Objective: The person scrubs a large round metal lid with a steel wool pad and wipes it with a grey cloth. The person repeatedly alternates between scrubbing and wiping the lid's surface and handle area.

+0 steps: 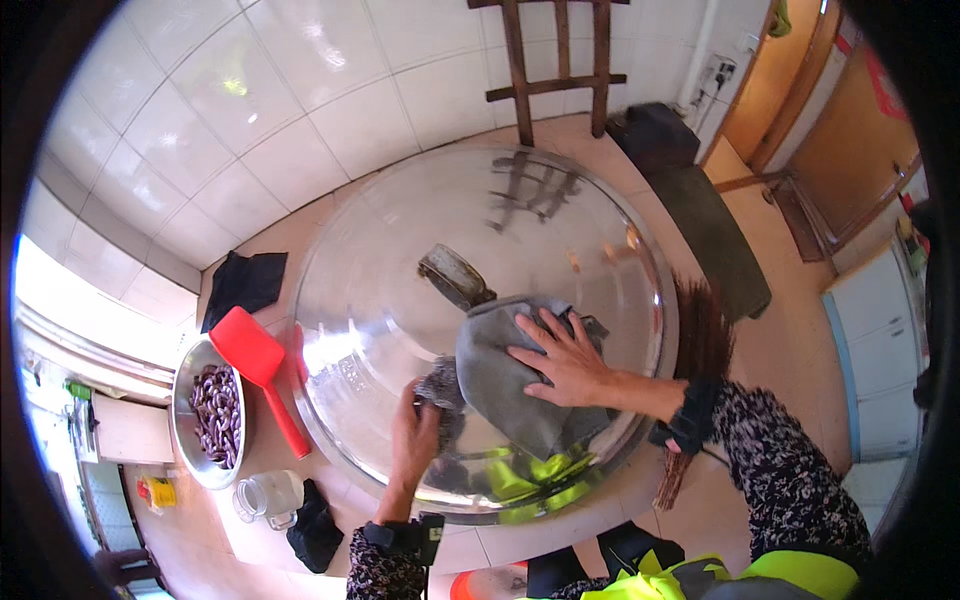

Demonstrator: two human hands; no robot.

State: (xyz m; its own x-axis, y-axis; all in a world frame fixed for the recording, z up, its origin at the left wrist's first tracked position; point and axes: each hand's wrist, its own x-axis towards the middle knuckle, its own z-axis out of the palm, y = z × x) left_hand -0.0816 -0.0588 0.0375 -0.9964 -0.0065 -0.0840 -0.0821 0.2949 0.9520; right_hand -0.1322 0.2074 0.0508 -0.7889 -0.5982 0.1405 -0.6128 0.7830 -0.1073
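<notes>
A large domed metal lid (375, 225) with a worn handle (452, 276) at its middle lies before me. My right hand (566, 361) rests flat, fingers spread, on a grey cloth (499, 375) spread over the lid's near right part. At the lid's near left, my left hand (416, 431) grips a crumpled dark grey scrubbing pad or cloth (444, 390); its exact kind is unclear. The lid's shiny surface mirrors a wooden rack and a bright yellow garment.
A metal bowl (244, 450) of dark purplish pieces, a red plastic scoop (251, 349), a glass jug (270, 499) and black cloths (315, 529) lie left. A twig brush (694, 337) stands at right; a wooden rack (521, 90) leans on the tiled wall behind.
</notes>
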